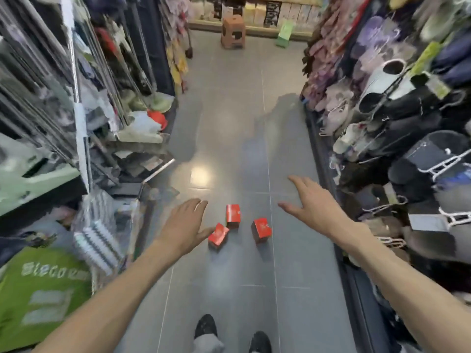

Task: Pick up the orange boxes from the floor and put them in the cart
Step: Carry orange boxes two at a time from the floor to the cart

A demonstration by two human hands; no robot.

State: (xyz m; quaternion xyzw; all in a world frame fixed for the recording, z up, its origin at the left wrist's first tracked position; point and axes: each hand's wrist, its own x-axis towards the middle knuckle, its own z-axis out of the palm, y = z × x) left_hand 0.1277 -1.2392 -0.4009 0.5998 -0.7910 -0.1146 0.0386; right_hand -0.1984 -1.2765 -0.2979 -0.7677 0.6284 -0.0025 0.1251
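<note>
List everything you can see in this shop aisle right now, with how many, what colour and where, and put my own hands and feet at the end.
orange boxes: three, orange-red, on the grey floor between the hands; the others at and.
floor: one, grey tiles, running down the aisle.
plastic stool: one, brown, far end of the aisle.
green item: one, on the floor right of the stool; too blurred to name.
slippers and shoes: many, black, white and purple, hanging on the right rack.
packaged goods: many, mixed colours, left shelves.
cart: not clearly visible.
left hand: open, above the floor beside the left box.
right hand: open, holding nothing.
shoes: two, black, bottom edge.
</note>
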